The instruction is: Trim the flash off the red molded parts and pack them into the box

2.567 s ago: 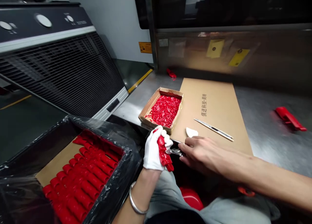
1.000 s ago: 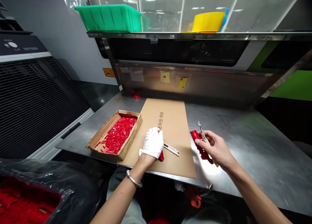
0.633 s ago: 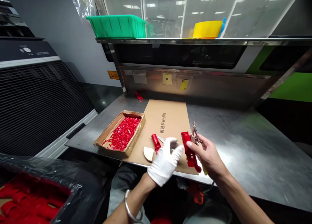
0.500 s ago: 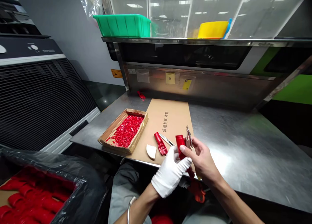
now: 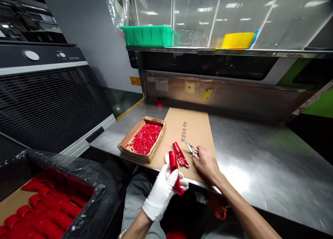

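My left hand [image 5: 163,188], in a white glove, is closed around a red plastic tubular part [image 5: 172,161], held tilted over the table's front edge. My bare right hand [image 5: 206,162] rests low over the cardboard sheet [image 5: 194,122], fingers curled on the handles of small metal pliers [image 5: 191,148]. The knife's slim blade lies close against them and is hard to separate from the pliers. Between the hands, a second red plastic part [image 5: 180,155] lies on the cardboard. A white piece [image 5: 167,158] is mostly hidden behind the held part.
A cardboard tray [image 5: 156,150] of small red scraps stands left on the metal table [image 5: 249,155]. At lower left is a black-lined box [image 5: 104,183] of red parts. A red scrap [image 5: 159,103] lies at the back. The shelf above bears a green bin [image 5: 148,36] and a yellow container [image 5: 238,40].
My right hand has moved away from the red part and lowered the pliers to the cardboard beside the knife. My left hand has shifted left with the red part. The view has turned slightly left.
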Available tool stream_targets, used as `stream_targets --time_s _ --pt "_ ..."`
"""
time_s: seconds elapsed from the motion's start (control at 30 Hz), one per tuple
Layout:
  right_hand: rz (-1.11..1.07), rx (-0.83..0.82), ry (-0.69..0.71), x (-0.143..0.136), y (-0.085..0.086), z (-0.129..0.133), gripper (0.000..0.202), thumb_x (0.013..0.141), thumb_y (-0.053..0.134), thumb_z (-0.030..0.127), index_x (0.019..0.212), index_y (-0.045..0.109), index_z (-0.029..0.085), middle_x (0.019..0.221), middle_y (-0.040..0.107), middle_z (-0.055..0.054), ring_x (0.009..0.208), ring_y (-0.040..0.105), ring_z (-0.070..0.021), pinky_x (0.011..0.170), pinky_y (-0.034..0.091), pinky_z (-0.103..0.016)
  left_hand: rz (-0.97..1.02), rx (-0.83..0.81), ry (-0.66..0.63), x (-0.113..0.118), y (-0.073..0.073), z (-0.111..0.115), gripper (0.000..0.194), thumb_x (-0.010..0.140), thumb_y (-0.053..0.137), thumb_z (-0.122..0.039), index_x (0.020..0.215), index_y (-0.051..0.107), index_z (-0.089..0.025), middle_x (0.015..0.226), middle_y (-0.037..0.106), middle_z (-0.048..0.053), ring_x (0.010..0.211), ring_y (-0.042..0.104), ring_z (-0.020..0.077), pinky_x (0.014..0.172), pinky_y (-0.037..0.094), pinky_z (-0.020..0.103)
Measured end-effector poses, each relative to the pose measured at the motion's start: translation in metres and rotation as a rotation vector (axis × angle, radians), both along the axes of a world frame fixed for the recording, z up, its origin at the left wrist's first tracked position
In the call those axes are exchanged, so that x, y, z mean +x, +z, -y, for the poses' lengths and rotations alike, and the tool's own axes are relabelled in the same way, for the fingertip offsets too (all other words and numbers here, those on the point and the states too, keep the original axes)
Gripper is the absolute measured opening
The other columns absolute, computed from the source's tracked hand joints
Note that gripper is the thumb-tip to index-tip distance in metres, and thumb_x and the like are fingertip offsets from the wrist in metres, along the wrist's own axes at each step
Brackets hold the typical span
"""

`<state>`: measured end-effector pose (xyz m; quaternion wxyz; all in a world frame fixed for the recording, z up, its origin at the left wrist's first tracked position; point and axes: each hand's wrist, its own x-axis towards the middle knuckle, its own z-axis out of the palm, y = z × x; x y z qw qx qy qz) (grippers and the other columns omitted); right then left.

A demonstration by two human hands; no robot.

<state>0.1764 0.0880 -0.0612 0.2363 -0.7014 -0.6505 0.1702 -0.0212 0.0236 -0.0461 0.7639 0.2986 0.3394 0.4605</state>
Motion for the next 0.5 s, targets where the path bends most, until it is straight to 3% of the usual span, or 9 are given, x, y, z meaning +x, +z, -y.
stream_targets --time_s 0.17,0.37,0.43,0.5 --pt "-0.048 0.005 -0.068 0.020 0.019 0.020 0.022 0.091 0.061 0.035 0.098 0.055 0.015 0.090 0.056 -0.005 0.083 0.055 -0.0210 0.080 0.046 -0.041 0.071 0.037 0.034 -0.007 0.005 0.006 0.038 0.082 0.071 -0.038 0.103 0.045 -0.019 0.078 0.056 -0.001 0.064 0.061 0.0129 0.063 0.049 0.029" --pt "-0.447 -0.063 0.277 0.002 0.061 0.052 0.042 0.088 0.060 0.057 0.109 0.055 0.021 0.101 0.061 -0.005 0.082 0.058 -0.0195 0.074 0.049 -0.032 -0.111 0.040 -0.199 0.004 0.014 0.023 0.040 0.081 0.071 -0.039 0.106 0.050 -0.015 0.081 0.062 0.003 0.060 0.066 0.0163 0.057 0.053 0.030" --pt "-0.563 -0.089 0.357 -0.008 0.069 0.059 0.039 0.086 0.065 0.055 0.105 0.057 0.021 0.100 0.062 -0.003 0.083 0.059 -0.0189 0.075 0.050 -0.030 -0.161 0.040 -0.251 0.005 0.016 0.026 0.041 0.080 0.072 -0.041 0.105 0.052 -0.014 0.077 0.063 0.002 0.054 0.065 0.0165 0.051 0.052 0.029" --pt "-0.654 -0.089 0.366 -0.014 0.071 0.064 0.035 0.085 0.069 0.050 0.100 0.057 0.021 0.094 0.062 -0.002 0.083 0.059 -0.0185 0.075 0.049 -0.029 -0.200 0.061 -0.218 0.001 0.020 0.027 0.040 0.081 0.069 -0.043 0.103 0.053 -0.013 0.067 0.064 0.002 0.049 0.062 0.0148 0.047 0.048 0.025"
